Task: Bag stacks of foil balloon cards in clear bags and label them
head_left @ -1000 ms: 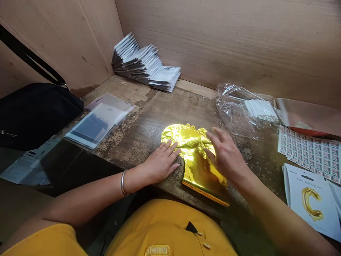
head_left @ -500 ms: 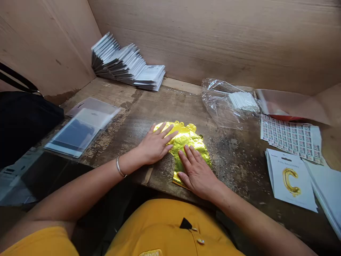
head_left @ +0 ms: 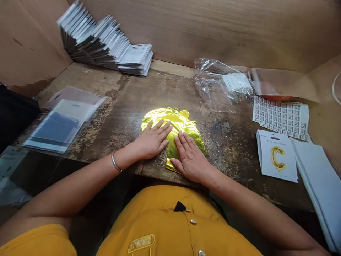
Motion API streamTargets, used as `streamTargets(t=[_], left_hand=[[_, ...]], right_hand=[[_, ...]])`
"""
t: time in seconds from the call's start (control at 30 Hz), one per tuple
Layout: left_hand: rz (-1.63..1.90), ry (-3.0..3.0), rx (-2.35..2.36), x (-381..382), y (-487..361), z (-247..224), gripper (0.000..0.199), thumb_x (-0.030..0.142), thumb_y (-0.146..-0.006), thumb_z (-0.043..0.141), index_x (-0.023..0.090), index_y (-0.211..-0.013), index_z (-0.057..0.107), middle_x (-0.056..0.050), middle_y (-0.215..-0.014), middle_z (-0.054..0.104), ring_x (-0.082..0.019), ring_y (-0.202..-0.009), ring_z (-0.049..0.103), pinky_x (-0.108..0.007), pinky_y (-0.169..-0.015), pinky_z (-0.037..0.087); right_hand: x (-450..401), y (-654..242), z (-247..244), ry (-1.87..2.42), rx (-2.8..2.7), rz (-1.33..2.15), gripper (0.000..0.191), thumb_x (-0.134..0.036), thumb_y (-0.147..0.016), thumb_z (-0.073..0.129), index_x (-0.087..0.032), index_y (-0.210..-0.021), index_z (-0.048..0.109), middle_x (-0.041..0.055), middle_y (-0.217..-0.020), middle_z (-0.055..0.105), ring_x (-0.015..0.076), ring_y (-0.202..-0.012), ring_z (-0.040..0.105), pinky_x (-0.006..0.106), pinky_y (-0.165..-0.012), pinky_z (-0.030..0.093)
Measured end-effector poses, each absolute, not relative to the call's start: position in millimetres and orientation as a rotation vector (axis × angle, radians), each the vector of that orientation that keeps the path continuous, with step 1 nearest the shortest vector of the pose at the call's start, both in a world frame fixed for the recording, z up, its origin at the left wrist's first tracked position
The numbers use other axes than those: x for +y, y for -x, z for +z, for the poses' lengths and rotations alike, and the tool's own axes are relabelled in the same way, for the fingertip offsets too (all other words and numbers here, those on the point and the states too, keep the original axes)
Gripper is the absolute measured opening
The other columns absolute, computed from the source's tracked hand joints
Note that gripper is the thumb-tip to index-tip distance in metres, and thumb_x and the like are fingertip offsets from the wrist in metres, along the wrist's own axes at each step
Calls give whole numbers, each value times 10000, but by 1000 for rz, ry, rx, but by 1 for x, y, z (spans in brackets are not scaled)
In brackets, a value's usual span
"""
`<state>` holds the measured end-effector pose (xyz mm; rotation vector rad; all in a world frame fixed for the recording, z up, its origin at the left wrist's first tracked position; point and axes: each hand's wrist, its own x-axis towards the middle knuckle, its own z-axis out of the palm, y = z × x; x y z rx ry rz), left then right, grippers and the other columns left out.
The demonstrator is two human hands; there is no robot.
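A shiny gold foil balloon (head_left: 190, 129), flat and curved, lies on the worn wooden table (head_left: 117, 117) near its front edge. Small tabs stick out along its far rim. My left hand (head_left: 154, 139) rests on the balloon's left part, fingers spread and palm down. On its lower right part my right hand (head_left: 192, 156) lies flat, fingers stretched out and thumb apart. Both hands press from above and grip nothing. Part of the foil is hidden beneath them.
White packets (head_left: 106, 42) lean in a row at the back left. Clear plastic sleeves (head_left: 66, 121) lie on the left. To the right are a plastic bag of white sticks (head_left: 237, 83), sticker sheets (head_left: 281, 115), foil balloon cards (head_left: 277, 156) and white paper (head_left: 319, 177). Wooden walls enclose the table.
The view has shifted, so everything sits higher and further left. My left hand has slid slightly back toward me on the foil, showing more of its left end. My right hand stays flat on it.
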<state>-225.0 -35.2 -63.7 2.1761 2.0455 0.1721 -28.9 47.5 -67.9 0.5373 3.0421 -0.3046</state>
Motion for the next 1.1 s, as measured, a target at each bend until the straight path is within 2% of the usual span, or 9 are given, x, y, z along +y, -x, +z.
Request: streamTargets(t=[0.17, 0.27, 0.33, 0.4, 0.5, 0.7, 0.83, 0.93, 1.1], left_hand=[[138, -2150, 2049, -33, 228, -73, 550, 365, -997, 303, 150, -1502, 272, -85, -1582, 243, -311, -1467, 156, -554, -1166, 146], [218, -2152, 2072, -35, 226, -64, 518, 336, -991, 334, 146, -1473, 339, -101, -1563, 293, -313, -1460, 189, -574, -1160, 152], [380, -2214, 2074, -44, 217, -54, 458, 300, -987, 348, 149, -1409, 442, -106, -1516, 388, -287, -1440, 264, -553, -1167, 171], [527, -2374, 1951, -61, 203, -47, 390, 271, -986, 363, 164, -1315, 544, -90, -1418, 523, -235, -1381, 387, -484, -1180, 206], [523, -2628, 1640, -90, 183, -53, 339, 261, -989, 396, 162, -1246, 593, -68, -1296, 630, -195, -1277, 516, -413, -1189, 228], [515, -2618, 1668, -114, 166, -88, 447, 294, -975, 453, 105, -1379, 464, -118, -1380, 554, -235, -1336, 453, -399, -1174, 279], [560, -2657, 1747, -115, 160, -95, 421, 284, -962, 475, 104, -1341, 510, -125, -1372, 558, -260, -1349, 436, -404, -1158, 320], [551, -2679, 1767, -117, 158, -92, 422, 293, -959, 479, 87, -1325, 525, -133, -1381, 548, -279, -1361, 415, -416, -1144, 339], [490, -2659, 1767, -117, 156, -87, 458, 314, -966, 470, 143, -1390, 476, -98, -1426, 512, -268, -1343, 438, -409, -1151, 312]], right_hand=[[36, 5, -62, -484, 3026, -268, 744, -473, -919, 486, -37, -1488, 288, 225, -1571, 154, 332, -1470, 56, 519, -1182, 162], [30, -7, -64, -462, 2999, -296, 810, -523, -901, 496, -40, -1502, 249, 227, -1573, 129, 332, -1470, 51, 520, -1181, 166], [28, -10, -66, -463, 2990, -311, 823, -532, -898, 497, -48, -1509, 233, 219, -1578, 107, 326, -1472, 39, 518, -1183, 156], [28, -9, -68, -462, 2990, -323, 833, -538, -895, 502, -47, -1510, 230, 217, -1579, 104, 325, -1472, 35, 515, -1185, 146], [30, -8, -70, -460, 2998, -338, 836, -544, -894, 503, -33, -1502, 244, 225, -1576, 111, 333, -1470, 46, 515, -1187, 134], [28, -7, -66, -473, 3025, -333, 840, -543, -894, 508, -22, -1499, 245, 220, -1574, 130, 323, -1473, 45, 510, -1190, 134], [12, -16, -62, -347, 3147, -280, 762, -473, -924, 497, 1, -1480, 281, 223, -1565, 154, 322, -1472, 41, 519, -1188, 131], [5, -43, -63, -220, 3115, -309, 676, -412, -948, 459, -16, -1474, 303, 189, -1551, 237, 278, -1472, 126, 502, -1187, 172], [5, -91, -58, -493, 3100, -206, 603, -258, -950, 428, -100, -1505, 256, 136, -1525, 326, 252, -1454, 216, 541, -1178, 175]])
